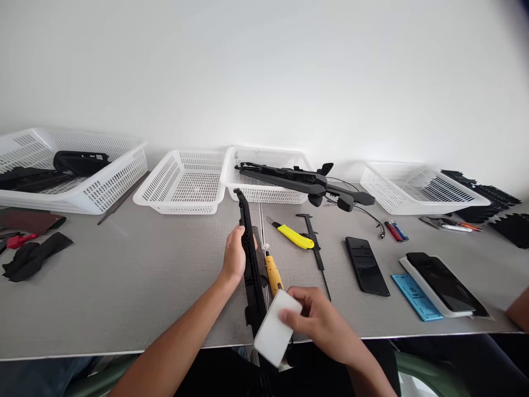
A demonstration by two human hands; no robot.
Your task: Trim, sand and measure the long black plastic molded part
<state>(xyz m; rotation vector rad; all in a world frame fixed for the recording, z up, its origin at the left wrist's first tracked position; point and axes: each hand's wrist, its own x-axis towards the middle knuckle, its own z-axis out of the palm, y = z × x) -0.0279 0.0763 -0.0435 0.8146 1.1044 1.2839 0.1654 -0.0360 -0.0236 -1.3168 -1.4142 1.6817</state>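
Note:
My left hand (235,252) is wrapped round a long black plastic trim piece (250,267), which runs from mid-table toward my lap. A flat white rectangular block with rounded corners (275,331) is pinched between the thumb and fingers of my right hand (316,320). The block lies over the lower part of the black piece; whether they touch, I cannot tell. Just right of the black piece lies a yellow-handled tool (273,273), its lower end hidden by the block. Farther right are a yellow utility knife (294,236) and a dark caliper (314,242).
White baskets (182,207) line the wall; one holds long black assemblies (289,179) jutting out rightward. On the right lie a black phone (367,266), a blue card-like item (416,298), lighters (397,230) and another phone (441,282). Another person's arm (519,310) shows at the right edge.

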